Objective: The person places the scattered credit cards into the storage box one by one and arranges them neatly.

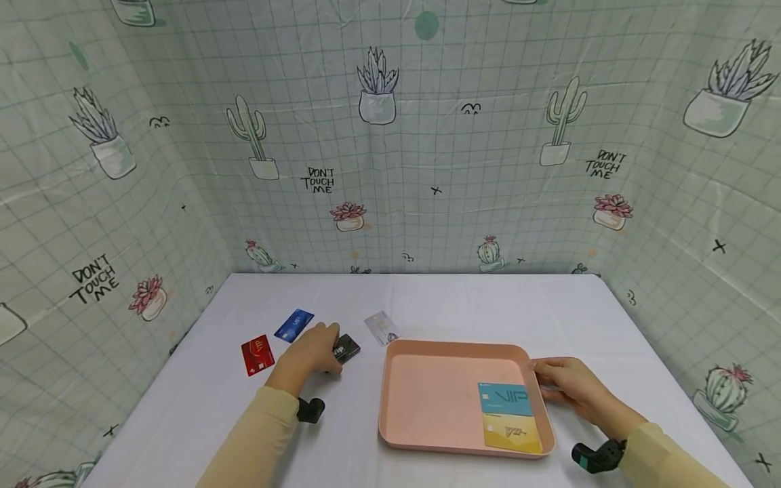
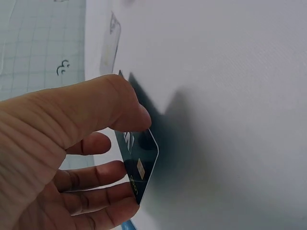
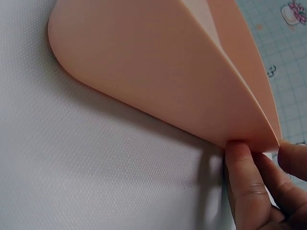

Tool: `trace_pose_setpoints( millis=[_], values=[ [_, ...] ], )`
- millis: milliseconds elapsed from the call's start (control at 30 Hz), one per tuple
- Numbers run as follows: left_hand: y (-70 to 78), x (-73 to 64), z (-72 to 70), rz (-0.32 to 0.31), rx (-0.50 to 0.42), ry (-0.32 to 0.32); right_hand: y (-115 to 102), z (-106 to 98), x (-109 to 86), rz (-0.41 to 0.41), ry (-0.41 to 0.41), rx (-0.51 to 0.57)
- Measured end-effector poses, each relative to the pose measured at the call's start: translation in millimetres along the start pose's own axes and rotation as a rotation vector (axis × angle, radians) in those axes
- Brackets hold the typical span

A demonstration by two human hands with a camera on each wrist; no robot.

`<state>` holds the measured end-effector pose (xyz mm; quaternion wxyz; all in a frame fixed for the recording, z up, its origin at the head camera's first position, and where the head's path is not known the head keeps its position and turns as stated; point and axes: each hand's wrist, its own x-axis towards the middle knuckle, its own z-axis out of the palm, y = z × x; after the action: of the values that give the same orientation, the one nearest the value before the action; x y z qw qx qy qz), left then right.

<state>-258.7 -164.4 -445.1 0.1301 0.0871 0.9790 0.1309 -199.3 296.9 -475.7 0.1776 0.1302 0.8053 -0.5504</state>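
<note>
My left hand (image 1: 315,349) grips a black VIP card (image 1: 347,349) at its edges, left of the tray. In the left wrist view the thumb lies over one edge of the dark card (image 2: 139,163), with fingertips at the opposite edge and a shadow on the cloth beside it. At the tray's right side, my right hand (image 1: 570,383) pinches the rim of the pink tray (image 1: 445,346). The right wrist view shows fingers (image 3: 247,177) against its outer wall, the thumb at the rim. Inside the tray, a teal VIP card (image 1: 505,398) lies above a yellow card (image 1: 512,434).
A red card (image 1: 257,355) and a blue card (image 1: 294,325) lie on the white table (image 1: 488,305) left of the left hand. Behind the tray's back left corner is a pale, clear-looking card (image 1: 381,327). Patterned cloth walls (image 1: 415,156) enclose the table's back and sides.
</note>
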Motion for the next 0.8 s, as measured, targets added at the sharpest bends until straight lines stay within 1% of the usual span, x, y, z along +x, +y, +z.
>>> trace_pose_setpoints(
  millis=[300,500,800],
  values=[
    [3.8,5.4,-2.2,0.024,0.013,0.001,-0.9,1.0,-2.0,0.004,-0.002,0.002],
    [12.5,4.9,-5.2,0.031,0.01,0.002,-0.4,0.3,-3.2,-0.002,-0.005,-0.003],
    [26.8,6.5,-9.5,0.099,0.057,0.03,0.6,1.8,-4.4,0.002,0.007,0.006]
  ],
)
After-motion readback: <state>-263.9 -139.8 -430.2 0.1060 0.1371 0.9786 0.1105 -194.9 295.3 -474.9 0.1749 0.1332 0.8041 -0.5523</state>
